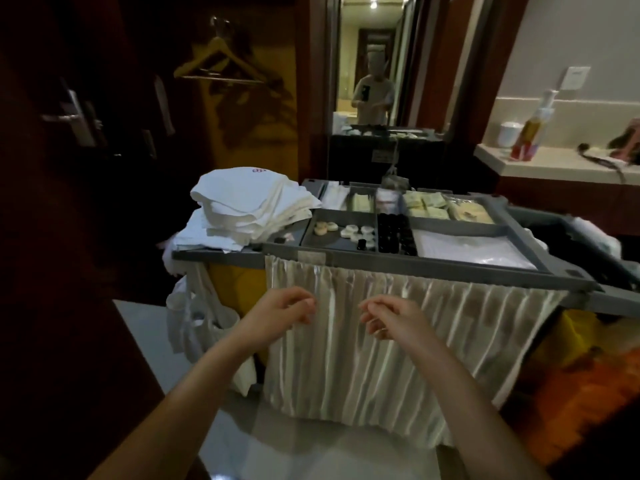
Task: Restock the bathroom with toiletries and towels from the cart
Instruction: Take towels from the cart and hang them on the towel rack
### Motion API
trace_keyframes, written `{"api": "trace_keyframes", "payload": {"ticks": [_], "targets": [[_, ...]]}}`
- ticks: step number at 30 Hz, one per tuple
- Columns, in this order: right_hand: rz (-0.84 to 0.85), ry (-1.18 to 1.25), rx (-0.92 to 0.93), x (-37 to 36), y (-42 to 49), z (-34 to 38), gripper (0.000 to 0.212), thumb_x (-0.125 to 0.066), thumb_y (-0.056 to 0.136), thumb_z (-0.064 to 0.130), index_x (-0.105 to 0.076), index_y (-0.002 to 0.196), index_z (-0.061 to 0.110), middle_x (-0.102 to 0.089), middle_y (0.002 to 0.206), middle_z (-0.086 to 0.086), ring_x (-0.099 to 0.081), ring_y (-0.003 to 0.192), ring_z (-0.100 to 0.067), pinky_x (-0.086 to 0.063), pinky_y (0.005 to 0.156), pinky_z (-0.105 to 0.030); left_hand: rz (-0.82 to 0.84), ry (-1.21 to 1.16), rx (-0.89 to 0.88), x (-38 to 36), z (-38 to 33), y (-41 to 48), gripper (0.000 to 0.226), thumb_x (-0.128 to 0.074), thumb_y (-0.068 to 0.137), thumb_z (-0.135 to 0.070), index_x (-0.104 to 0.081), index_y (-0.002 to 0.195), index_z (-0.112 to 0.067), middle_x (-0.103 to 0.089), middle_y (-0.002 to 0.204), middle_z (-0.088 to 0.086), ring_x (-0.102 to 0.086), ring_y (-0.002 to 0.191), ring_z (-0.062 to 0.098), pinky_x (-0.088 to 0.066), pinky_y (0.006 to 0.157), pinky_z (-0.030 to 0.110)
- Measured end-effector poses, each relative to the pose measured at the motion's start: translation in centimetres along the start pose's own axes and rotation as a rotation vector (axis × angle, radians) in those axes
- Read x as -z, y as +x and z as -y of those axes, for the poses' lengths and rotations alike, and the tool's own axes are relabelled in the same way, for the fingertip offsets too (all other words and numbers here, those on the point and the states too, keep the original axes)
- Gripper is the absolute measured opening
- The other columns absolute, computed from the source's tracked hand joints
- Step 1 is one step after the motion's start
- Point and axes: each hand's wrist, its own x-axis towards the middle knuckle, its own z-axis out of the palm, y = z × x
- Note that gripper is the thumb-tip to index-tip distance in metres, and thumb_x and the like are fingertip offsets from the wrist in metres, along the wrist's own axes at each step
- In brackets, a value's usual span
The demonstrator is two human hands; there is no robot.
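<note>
1. Where the frame darkens at 10 o'clock, a wooden hanger [219, 60] hangs on the brown door.
2. Folded white towels [249, 206] lie stacked on the left end of the grey cart [433, 269], at 11 o'clock from the hands.
3. Left hand [285, 311]: fingers loosely curled, holding nothing, in front of the pleated white curtain [363, 368] that hangs from the cart's near rim. Contact with the cloth cannot be told.
4. Round soaps [346, 232] and small black bottles [394, 233] sit in adjoining tray compartments at 12 o'clock from the hands, the bottles right of the soaps.
5. Right hand [388, 318]: likewise loosely curled and empty, near the left hand but apart from it.
6. Pale sachets [426, 207] fill the far compartments at 1 o'clock from the hands.
7. Bathroom counter [554, 166], at 2 o'clock in the frame, carries a pump bottle [530, 133] and, just left of it, a white cup [509, 133].
</note>
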Motion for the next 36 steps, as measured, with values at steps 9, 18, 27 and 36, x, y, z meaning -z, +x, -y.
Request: {"api": "trace_keyframes", "payload": {"ticks": [9, 18, 27, 36], "targets": [[0.002, -0.050, 0.003, -3.0, 16.4, 2.4, 0.023, -0.049, 0.096, 0.012, -0.068, 0.085, 0.016, -0.070, 0.074, 0.000, -0.063, 0.060, -0.003, -0.047, 0.052, -0.013, -0.175, 0.037, -0.004, 7.8, 5.0, 14.6, 0.019, -0.052, 0.092, -0.026, -0.062, 0.079, -0.036, -0.066, 0.077, -0.011, -0.063, 0.074, -0.002, -0.046, 0.058, 0.007], [0.074, -0.127, 0.023, -7.7, 30.7, 4.8, 0.025, -0.047, 0.097, 0.013, -0.067, 0.082, 0.020, -0.069, 0.075, 0.002, -0.062, 0.062, -0.002, -0.046, 0.052, -0.011, -0.300, 0.077, 0.089, 15.5, 10.9, 26.7, 0.006, -0.055, 0.091, -0.025, -0.061, 0.093, -0.027, -0.061, 0.086, -0.015, -0.058, 0.084, 0.007, -0.043, 0.070, 0.017], [0.143, -0.114, 0.098, -9.6, 43.5, 6.8, 0.022, -0.046, 0.097, 0.012, -0.066, 0.088, 0.019, -0.067, 0.087, -0.002, -0.061, 0.077, -0.011, -0.049, 0.060, -0.015, -0.428, 0.298, 0.132, 20.5, 13.6, 36.8, 0.030, -0.056, 0.091, -0.030, -0.053, 0.120, -0.024, -0.053, 0.121, -0.006, -0.050, 0.108, 0.011, -0.039, 0.087, 0.023], [0.182, -0.083, 0.092, -10.6, 57.6, 6.6, 0.017, -0.048, 0.095, 0.023, -0.058, 0.100, 0.036, -0.061, 0.106, 0.004, -0.059, 0.100, -0.013, -0.050, 0.073, -0.023, -0.338, 0.754, 0.203, 22.4, 14.8, 46.7, 0.045, -0.046, 0.089, -0.051, -0.046, 0.123, -0.021, -0.050, 0.127, 0.004, -0.047, 0.112, 0.022, -0.043, 0.089, 0.035]]}}
